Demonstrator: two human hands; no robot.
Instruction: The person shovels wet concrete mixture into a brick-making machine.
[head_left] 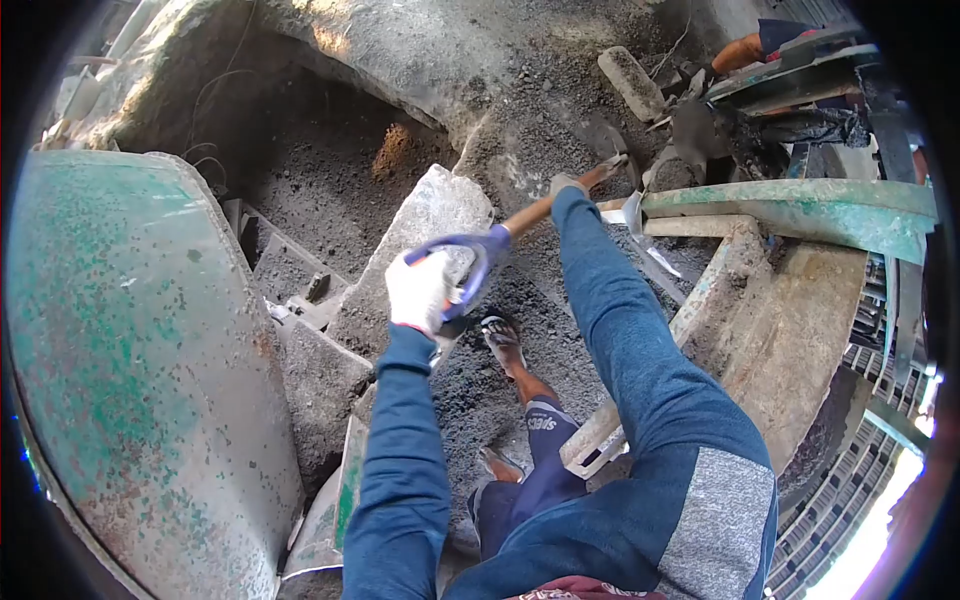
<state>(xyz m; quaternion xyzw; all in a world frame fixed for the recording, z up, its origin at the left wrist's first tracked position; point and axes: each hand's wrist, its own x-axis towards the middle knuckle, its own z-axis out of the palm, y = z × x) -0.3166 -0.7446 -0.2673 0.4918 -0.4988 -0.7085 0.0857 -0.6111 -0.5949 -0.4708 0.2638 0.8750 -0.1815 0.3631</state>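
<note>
A shovel with a blue D-shaped handle (490, 243) and a wooden shaft (533, 213) slants up to the right across the middle. My left hand (418, 290), in a white glove, is closed round the blue handle. Farther along the shaft my right hand (567, 186), gloved too, grips the wood. The shovel's blade (632, 172) is at the upper right beside dark material, only partly visible. Below the handle lies grey gravel (525, 290). A whitish stone block (435, 220) sits behind my left hand.
A large green, worn metal sheet (140, 350) fills the left. Green beams (800, 208) and a concrete slab (790, 330) stand at right. A dark pit (310, 160) opens at upper left. Another person's arm (738, 54) shows at upper right.
</note>
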